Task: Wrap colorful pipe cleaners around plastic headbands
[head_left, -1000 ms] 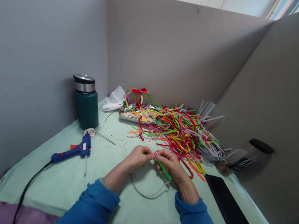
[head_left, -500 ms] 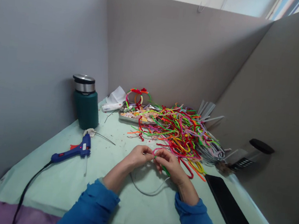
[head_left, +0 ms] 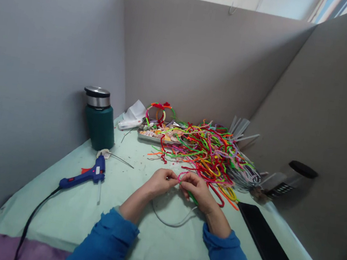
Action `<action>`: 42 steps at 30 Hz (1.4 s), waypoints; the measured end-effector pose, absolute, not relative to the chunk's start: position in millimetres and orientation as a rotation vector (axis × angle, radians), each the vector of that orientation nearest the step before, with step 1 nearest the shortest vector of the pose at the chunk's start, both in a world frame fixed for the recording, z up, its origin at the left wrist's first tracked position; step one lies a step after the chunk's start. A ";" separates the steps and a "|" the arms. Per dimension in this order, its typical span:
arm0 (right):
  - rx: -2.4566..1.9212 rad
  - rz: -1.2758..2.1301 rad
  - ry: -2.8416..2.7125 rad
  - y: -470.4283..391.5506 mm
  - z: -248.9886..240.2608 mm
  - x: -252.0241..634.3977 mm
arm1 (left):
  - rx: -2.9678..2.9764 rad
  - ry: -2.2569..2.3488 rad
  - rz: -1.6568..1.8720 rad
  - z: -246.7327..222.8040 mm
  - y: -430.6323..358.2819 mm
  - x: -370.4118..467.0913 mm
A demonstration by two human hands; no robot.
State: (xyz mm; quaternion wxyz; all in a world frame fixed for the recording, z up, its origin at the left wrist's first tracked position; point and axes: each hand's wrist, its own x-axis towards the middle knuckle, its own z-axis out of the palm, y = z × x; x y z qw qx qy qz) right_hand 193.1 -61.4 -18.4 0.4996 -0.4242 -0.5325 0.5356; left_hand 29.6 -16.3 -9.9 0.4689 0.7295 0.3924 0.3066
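Note:
My left hand [head_left: 161,182] and my right hand [head_left: 198,191] meet over the table, fingertips closed in a pinch and almost touching. Between them a pink pipe cleaner [head_left: 182,174] curves up at the fingertips. A bit of green pipe cleaner [head_left: 193,198] shows under my right fingers. Below both hands hangs the curve of a thin grey hoop [head_left: 172,224]; its upper part is hidden by the fingers. Exactly how the pipe cleaners sit on the hoop is too small to make out.
Behind my hands lies a heap of coloured pipe cleaners [head_left: 218,152], beside a metal tray [head_left: 153,139] of small decorations. To the left are a green bottle [head_left: 100,123] and a blue glue gun [head_left: 87,177] with its cord. A black slab [head_left: 273,247] lies right.
The fingers have shifted very slightly, and a little more of the pink pipe cleaner's curve shows between them. The rest has stayed in place.

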 end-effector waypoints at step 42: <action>-1.303 0.886 -1.463 -57.1 -24.4 177.5 | 1.722 1.282 0.777 -16.5 -13.9 37.8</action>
